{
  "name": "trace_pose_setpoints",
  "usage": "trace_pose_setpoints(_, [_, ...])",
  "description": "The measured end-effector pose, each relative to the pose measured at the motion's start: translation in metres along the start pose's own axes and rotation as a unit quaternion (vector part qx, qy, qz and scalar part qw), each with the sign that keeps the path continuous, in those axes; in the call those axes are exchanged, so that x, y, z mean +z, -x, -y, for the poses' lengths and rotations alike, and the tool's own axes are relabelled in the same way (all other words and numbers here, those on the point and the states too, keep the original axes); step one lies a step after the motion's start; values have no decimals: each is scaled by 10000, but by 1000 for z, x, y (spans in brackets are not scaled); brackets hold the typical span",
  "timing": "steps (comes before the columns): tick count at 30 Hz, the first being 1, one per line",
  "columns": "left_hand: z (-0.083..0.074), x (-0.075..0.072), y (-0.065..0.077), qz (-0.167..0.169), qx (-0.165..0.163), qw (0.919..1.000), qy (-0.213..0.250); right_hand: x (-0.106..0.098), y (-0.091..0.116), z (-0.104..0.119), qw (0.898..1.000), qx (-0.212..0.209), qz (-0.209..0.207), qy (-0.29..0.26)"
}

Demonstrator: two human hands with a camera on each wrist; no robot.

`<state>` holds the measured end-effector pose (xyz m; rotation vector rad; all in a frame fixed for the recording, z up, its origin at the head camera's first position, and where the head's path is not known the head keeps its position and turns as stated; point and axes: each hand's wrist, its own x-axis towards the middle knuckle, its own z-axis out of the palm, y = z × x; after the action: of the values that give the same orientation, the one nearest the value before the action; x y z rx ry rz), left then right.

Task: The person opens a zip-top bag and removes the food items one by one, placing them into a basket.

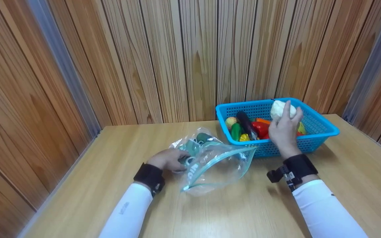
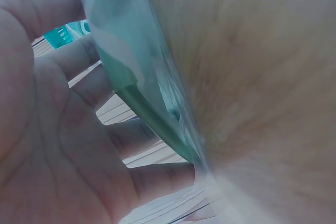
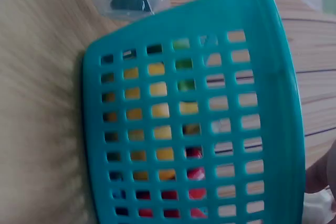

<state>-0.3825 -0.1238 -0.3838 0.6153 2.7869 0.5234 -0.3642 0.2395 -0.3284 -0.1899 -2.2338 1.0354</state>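
My left hand (image 1: 170,159) grips the side of a clear zip bag (image 1: 225,165) with a pale green zip edge. The bag lies on the table with its mouth spread toward me, and dark green pieces (image 1: 203,137) show inside. Seen from the left wrist, the fingers (image 2: 163,182) bend against the plastic, with a green piece (image 2: 152,116) behind it. My right hand (image 1: 284,132) holds a white, lumpy, rounded thing (image 1: 278,109), like a cauliflower, over the blue basket (image 1: 319,134). Only a bit of that hand and the white thing (image 3: 319,208) shows at the right wrist view's edge.
Inside the basket lie an eggplant (image 1: 246,124), a green cucumber-like piece (image 1: 235,132), a red pepper-like piece (image 1: 260,129), a yellow piece (image 1: 244,137) and several others. The basket stands at the back right of the wooden table (image 1: 127,142), before a plank wall (image 1: 164,59).
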Motion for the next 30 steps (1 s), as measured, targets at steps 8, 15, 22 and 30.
trace_pose_setpoints(8, [0, 0, 1, 50, 13, 10000, 55, -4, -2, -3, 9982, 204, 495, 277])
trace_pose_setpoints(15, [0, 0, 0, 44, 49, 10000, -32, -3, -2, -3, 9965, 94, 662, 496])
trace_pose_setpoints(22, [0, 0, -1, 53, 44, 10000, -33, -3, 7, 16, 9953, -957, 105, 111])
trace_pose_setpoints(30, [0, -1, 0, 111, -74, 9999, 67, -15, 39, 76, 9066, -3972, 1010, -1011])
